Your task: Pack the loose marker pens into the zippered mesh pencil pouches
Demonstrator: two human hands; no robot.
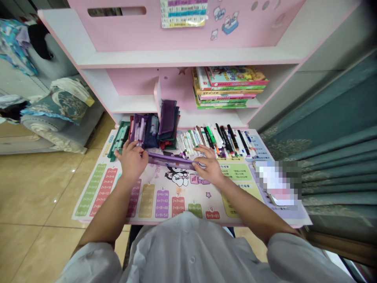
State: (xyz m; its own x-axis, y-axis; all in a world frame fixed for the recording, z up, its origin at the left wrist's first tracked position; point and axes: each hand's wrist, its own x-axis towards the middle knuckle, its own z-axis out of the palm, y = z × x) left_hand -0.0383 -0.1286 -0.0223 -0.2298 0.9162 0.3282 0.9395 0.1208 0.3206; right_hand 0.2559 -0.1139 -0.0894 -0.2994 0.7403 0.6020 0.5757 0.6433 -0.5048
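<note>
L hand [131,162] & R hand [208,166] at ends of purple pencil pouch [171,160], fingers spread, pinch unclear; slip could knock pouch into loose markers [218,141].

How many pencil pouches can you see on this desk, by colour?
Green pouch: 1
Navy pouch: 1
Purple pouches: 3 (open one, upright one, flat one)
Total: 5, leaving out the pouches under the upright one, too hidden to count
</note>
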